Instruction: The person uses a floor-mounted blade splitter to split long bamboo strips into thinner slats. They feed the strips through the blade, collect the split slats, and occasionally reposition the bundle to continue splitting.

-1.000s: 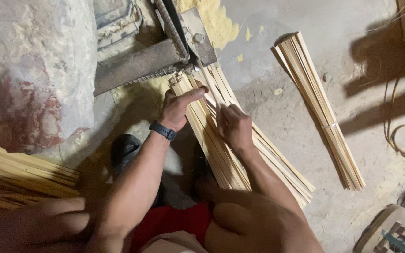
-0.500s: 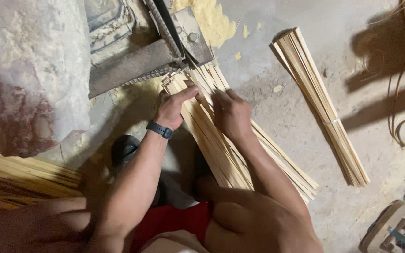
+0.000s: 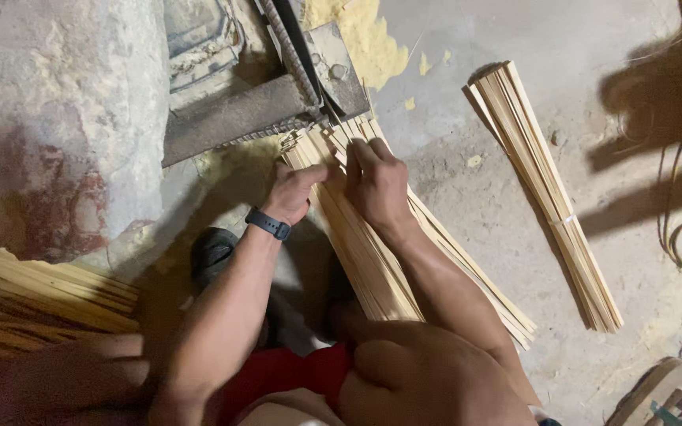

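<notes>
- Down on the grey concrete floor (image 3: pixel 467 205), between my knees, lies a fanned stack of thin pale bamboo strips (image 3: pixel 388 276), its far end pushed up against a rusty metal cutting machine (image 3: pixel 278 87).
- My left hand (image 3: pixel 297 189), a dark watch (image 3: pixel 268 224) on its wrist, is curled over the left edge of the stack near the machine, fingers closed on the strips.
- My right hand (image 3: pixel 376 181) lies flat on top of the same stack, just beside the left, fingers stretched towards the machine and pressing the strips down.
- Yellow sawdust (image 3: pixel 365 39) is heaped on the floor beyond the machine.
- Well to the right, a second bundle of pale strips (image 3: pixel 546 189), tied near one end, lies apart on the floor.
- At my left, a pile of longer yellowish sticks (image 3: pixel 41 292) shows by the wall.
</notes>
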### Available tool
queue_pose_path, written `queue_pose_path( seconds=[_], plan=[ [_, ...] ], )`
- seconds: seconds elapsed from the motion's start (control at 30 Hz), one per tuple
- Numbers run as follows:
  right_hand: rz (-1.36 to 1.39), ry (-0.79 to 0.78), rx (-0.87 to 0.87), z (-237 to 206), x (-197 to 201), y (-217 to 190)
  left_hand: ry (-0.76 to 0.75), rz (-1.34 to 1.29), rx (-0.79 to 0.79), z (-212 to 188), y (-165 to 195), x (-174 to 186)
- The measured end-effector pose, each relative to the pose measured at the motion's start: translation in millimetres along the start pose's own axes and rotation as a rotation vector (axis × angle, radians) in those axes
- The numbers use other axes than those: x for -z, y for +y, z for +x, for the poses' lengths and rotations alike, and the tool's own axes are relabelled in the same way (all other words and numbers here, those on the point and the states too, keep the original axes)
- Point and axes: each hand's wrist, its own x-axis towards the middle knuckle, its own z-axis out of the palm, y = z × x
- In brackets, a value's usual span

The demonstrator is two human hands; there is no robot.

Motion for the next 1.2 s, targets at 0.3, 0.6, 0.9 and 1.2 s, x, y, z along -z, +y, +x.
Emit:
queue_pose_path(
  seconds=[0.3,0.6,0.9,1.2],
  plan=[
    [-0.169,0.077,0.135,-27,44,-3,0.046,0.006,0.144,-10,18,-19],
    [0.036,0.008,0.008,-45,17,21,-0.028,0.010,0.107,-6,10,-14],
    [0.011,-0.010,0.064,12,6,-2,0.001,0.045,0.037,7,-12,8],
    [0.002,-0.061,0.123,-53,39,2,-0.042,-0.105,0.088,-8,14,-18]
  ],
)
